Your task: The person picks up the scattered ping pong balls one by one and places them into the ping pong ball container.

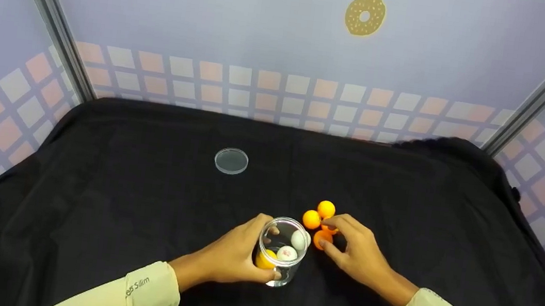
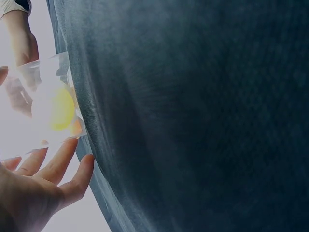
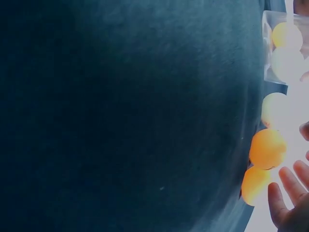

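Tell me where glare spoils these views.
Head view: little glare, jar legible; left wrist: white glare bleaches the jar around a yellow ball; right wrist: glare swallows part of a pale ball, while the dark cloth looks bluish.

Cloth [image 1: 268, 189] between lid [image 1: 231, 161] and orange balls [image 1: 311, 219]: passable. Jar [image 1: 293, 266] and balls obstruct the right hand's [image 1: 357, 249] way leftward.

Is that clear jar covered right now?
No, the clear jar has an open top, and a clear round disc lies apart from it on the black cloth.
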